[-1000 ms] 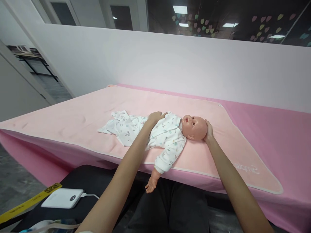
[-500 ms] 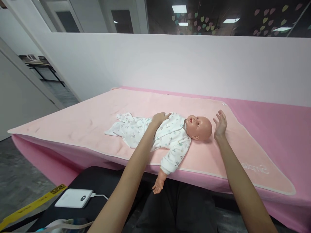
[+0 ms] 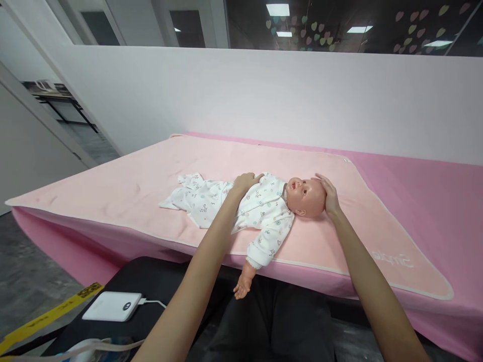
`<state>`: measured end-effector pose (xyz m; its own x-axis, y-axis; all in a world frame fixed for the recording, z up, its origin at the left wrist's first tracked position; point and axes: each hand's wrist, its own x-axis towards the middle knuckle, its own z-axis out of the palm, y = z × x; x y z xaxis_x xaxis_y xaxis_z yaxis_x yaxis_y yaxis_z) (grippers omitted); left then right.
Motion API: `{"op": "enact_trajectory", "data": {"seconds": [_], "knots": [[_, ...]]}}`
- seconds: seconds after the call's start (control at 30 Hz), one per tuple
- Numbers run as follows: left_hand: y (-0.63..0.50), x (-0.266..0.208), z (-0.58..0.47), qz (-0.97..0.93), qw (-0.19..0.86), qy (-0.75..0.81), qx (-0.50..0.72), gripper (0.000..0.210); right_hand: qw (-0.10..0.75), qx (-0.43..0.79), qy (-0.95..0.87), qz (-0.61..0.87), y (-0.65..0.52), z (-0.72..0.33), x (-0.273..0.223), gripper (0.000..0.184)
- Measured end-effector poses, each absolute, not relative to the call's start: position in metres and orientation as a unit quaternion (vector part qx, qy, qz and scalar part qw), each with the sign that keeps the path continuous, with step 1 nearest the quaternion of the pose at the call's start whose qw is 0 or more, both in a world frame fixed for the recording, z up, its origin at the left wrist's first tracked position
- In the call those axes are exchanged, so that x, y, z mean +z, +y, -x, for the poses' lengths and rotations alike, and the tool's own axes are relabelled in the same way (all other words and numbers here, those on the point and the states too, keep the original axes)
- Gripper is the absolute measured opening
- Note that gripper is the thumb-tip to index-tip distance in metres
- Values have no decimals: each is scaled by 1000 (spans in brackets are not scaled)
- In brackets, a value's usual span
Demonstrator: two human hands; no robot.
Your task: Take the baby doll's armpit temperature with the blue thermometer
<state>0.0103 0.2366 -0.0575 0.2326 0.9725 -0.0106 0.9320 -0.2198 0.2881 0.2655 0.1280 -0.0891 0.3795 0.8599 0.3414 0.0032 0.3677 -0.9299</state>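
A baby doll (image 3: 306,198) lies on its back on a pale pink mat (image 3: 151,166), head to the right. It wears a white printed garment (image 3: 211,201), and its near arm hangs over the table's front edge. My left hand (image 3: 246,182) rests flat on the doll's middle, fingers stretched toward its chest. At the crown of the doll's head, my right hand (image 3: 330,195) is laid against the bald scalp with its fingers extended, not wrapped round.
A darker pink cloth (image 3: 426,193) covers the table under the mat. White wall (image 3: 264,95) stands behind. At the lower left, a white power bank (image 3: 111,306) with a cable lies on a black seat (image 3: 151,274), beside a yellow strap (image 3: 49,319).
My right hand has moved left from beside the doll's head and now touches its crown. My left hand stays on the doll's body. The view has shifted slightly.
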Motion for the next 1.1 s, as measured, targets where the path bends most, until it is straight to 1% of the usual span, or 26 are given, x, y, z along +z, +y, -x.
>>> {"op": "enact_trajectory", "data": {"seconds": [0.13,0.23,0.3,0.47,0.53,0.67,0.77,0.9,0.97,1.1], "knots": [[237,-58,-10,-778,115,611,89,60,753,285,-342,484,131,-272,-93,59],[236,-59,-10,-776,115,613,95,61,776,244,-321,486,132,-275,-91,59],[237,-59,-10,-773,119,615,98,61,762,246,-351,486,131,-273,-89,53],[237,-59,-10,-775,116,614,96,61,663,348,-465,472,126,-261,-84,34],[237,-58,-10,-776,112,614,95,62,659,363,-466,466,124,-258,-82,31],[236,-58,-10,-777,109,612,94,62,662,364,-459,468,123,-258,-82,31],[236,-58,-10,-776,111,614,94,61,670,358,-446,474,127,-261,-86,35],[235,-57,-10,-774,112,617,94,61,705,395,-370,459,131,-269,-90,53],[235,-57,-10,-774,113,615,95,60,725,388,-343,454,131,-275,-90,59],[235,-58,-10,-775,114,615,95,61,772,327,-302,454,129,-281,-86,55]]}}
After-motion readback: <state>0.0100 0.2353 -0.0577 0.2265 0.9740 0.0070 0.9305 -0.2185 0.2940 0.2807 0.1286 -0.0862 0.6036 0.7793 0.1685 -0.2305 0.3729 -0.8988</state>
